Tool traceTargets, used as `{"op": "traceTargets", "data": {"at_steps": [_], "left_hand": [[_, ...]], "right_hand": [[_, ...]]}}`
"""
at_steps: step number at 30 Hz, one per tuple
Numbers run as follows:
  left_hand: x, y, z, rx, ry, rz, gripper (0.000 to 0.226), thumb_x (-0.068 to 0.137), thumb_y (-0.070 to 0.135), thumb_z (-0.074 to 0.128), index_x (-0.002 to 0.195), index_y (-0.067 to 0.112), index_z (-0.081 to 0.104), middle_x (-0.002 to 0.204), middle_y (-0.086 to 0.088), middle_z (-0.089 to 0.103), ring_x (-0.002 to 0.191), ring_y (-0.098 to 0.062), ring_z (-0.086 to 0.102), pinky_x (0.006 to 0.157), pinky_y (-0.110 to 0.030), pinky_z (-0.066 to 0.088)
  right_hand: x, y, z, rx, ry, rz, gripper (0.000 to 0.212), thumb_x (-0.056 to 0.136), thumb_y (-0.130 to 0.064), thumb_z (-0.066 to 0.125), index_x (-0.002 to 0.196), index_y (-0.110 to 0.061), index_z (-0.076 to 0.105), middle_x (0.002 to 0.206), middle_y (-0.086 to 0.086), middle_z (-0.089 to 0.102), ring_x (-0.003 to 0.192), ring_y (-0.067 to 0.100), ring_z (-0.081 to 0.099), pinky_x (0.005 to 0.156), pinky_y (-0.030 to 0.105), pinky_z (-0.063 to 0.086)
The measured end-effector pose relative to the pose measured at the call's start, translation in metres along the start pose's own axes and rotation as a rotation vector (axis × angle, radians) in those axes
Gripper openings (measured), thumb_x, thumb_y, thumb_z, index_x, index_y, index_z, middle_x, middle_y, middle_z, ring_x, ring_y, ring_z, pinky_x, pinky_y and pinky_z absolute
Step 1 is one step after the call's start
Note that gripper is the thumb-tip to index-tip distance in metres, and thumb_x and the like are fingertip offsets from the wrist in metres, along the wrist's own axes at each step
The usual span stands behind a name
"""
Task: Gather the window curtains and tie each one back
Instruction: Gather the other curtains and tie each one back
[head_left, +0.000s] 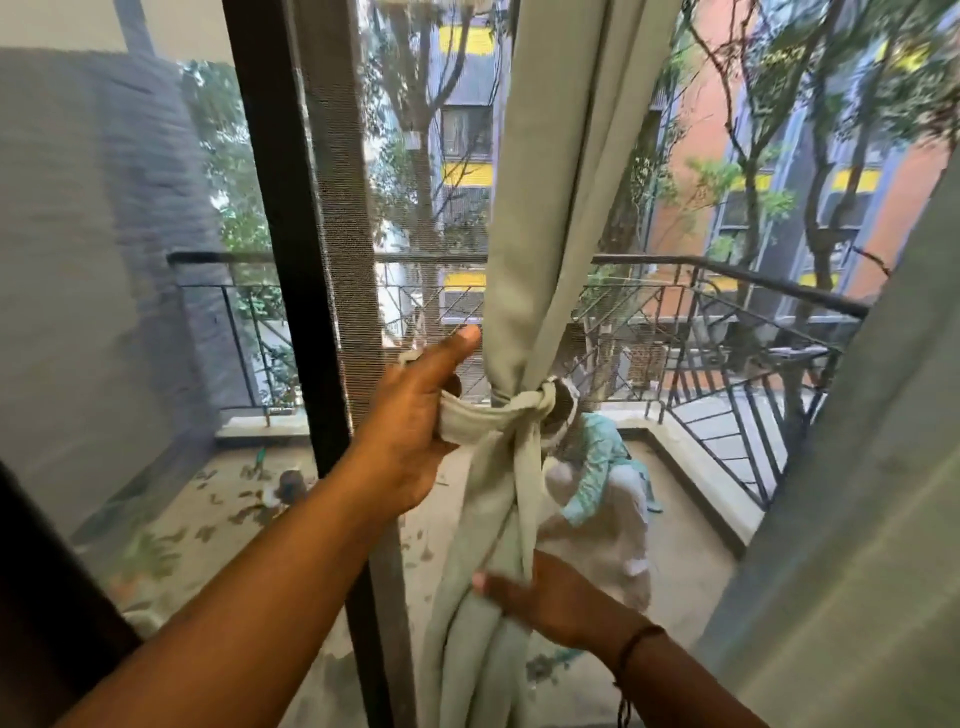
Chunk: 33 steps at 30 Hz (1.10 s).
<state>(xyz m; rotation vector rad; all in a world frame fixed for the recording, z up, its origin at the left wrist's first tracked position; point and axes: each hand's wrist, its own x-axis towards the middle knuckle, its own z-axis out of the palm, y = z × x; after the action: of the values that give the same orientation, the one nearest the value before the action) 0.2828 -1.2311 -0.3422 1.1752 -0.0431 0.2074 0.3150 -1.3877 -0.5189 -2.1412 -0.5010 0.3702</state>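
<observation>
1. At 5 o'clock the right hand (550, 597), a dark cord at its wrist, grips the hanging lower folds of the pale green curtain (540, 218), thumb across the cloth.
2. At 9 o'clock from the knot, the left hand (410, 431) holds one end of the tie-back (488, 415), fingers curled round the band and thumb pointing up toward 12 o'clock. The two hands are well apart, one above the other.
3. The curtain hangs gathered at picture centre, cinched by the tie-back, whose knot (537, 402) sits on its right side.
4. A second curtain (872, 467) fills the edge at 3 o'clock.
5. Just left of centre stands a dark window frame (291, 234) with mesh.
6. Beyond, a person in light clothes crouches on the balcony floor (675, 499), with a black railing (727, 291), trees and buildings farther off.
</observation>
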Motion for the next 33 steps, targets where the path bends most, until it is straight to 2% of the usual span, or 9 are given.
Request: {"op": "traceTargets", "data": {"at_steps": [2,4,6,12,16,20,23,28,33], "left_hand": [[0.018,-0.009,0.012,0.117,0.015,-0.016,0.029,0.075,0.044,0.071,0.076,0.02,0.056,0.059,0.004,0.055,0.055,-0.013,0.055,0.062,-0.026,0.044],[0.031,-0.011,0.028,0.179,0.053,0.03,0.03,0.083,0.045,0.064,0.076,0.019,0.05,0.051,0.009,0.05,0.046,-0.008,0.05,0.05,-0.021,0.041],[0.039,-0.01,0.046,0.202,0.077,0.044,0.033,0.085,0.048,0.06,0.075,0.017,0.051,0.057,0.004,0.048,0.052,-0.013,0.047,0.052,-0.023,0.041],[0.044,-0.016,0.1,0.091,0.019,0.042,0.037,0.077,0.05,0.069,0.076,0.013,0.064,0.088,-0.015,0.07,0.088,-0.036,0.069,0.083,-0.056,0.054],[0.045,-0.006,0.117,0.165,0.217,0.273,0.041,0.088,0.045,0.059,0.061,0.015,0.055,0.049,0.007,0.06,0.049,-0.011,0.06,0.052,-0.021,0.049],[0.043,0.006,0.133,0.435,0.255,0.68,0.055,0.092,0.043,0.054,0.044,0.023,0.035,0.039,0.011,0.035,0.041,-0.011,0.033,0.047,-0.026,0.024],[0.053,0.008,0.133,0.497,0.332,0.786,0.056,0.095,0.041,0.048,0.045,0.023,0.031,0.04,0.008,0.03,0.04,-0.01,0.027,0.046,-0.027,0.018],[0.086,-0.01,0.096,0.382,0.751,0.433,0.043,0.096,0.046,0.043,0.06,0.024,0.034,0.059,0.004,0.035,0.051,-0.011,0.031,0.052,-0.027,0.033],[0.102,-0.031,0.087,0.216,0.719,0.208,0.054,0.089,0.06,0.046,0.07,0.01,0.053,0.061,-0.001,0.04,0.06,-0.021,0.037,0.059,-0.03,0.031]], "right_hand": [[-0.013,-0.011,-0.027,0.085,-0.076,-0.001,0.047,0.068,-0.074,0.058,0.092,-0.035,0.069,0.096,-0.016,0.07,0.088,-0.001,0.064,0.084,0.018,0.048],[-0.015,-0.019,-0.065,0.153,0.186,-0.041,0.046,0.072,-0.068,0.05,0.088,-0.026,0.064,0.087,-0.011,0.065,0.078,0.007,0.061,0.07,0.019,0.047],[-0.008,-0.021,-0.097,0.284,0.387,-0.096,0.047,0.075,-0.062,0.053,0.1,-0.022,0.057,0.096,-0.004,0.063,0.087,0.014,0.061,0.076,0.025,0.048],[0.004,-0.027,-0.122,0.414,0.212,-0.147,0.016,0.085,-0.033,0.062,0.096,-0.02,0.06,0.092,-0.001,0.065,0.077,0.005,0.063,0.073,0.023,0.051],[-0.005,-0.027,-0.106,0.251,0.421,-0.246,0.035,0.08,-0.033,0.036,0.109,-0.023,0.052,0.102,-0.002,0.057,0.093,0.013,0.056,0.08,0.025,0.041],[-0.016,-0.03,-0.097,0.155,0.445,-0.283,0.043,0.086,-0.027,0.031,0.115,-0.007,0.056,0.104,0.001,0.06,0.099,0.021,0.058,0.073,0.021,0.038],[-0.019,-0.025,-0.096,0.146,0.478,-0.354,0.048,0.08,-0.026,0.027,0.104,-0.006,0.063,0.098,0.007,0.066,0.089,0.019,0.06,0.073,0.019,0.045],[-0.03,-0.005,-0.103,0.041,0.535,-0.358,0.034,0.08,-0.026,0.027,0.081,-0.009,0.056,0.073,0.004,0.058,0.07,0.021,0.056,0.064,0.035,0.047],[-0.036,-0.001,-0.101,0.029,0.583,-0.37,0.028,0.08,-0.025,0.028,0.081,-0.014,0.053,0.068,-0.002,0.054,0.066,0.017,0.053,0.06,0.03,0.043]]}}
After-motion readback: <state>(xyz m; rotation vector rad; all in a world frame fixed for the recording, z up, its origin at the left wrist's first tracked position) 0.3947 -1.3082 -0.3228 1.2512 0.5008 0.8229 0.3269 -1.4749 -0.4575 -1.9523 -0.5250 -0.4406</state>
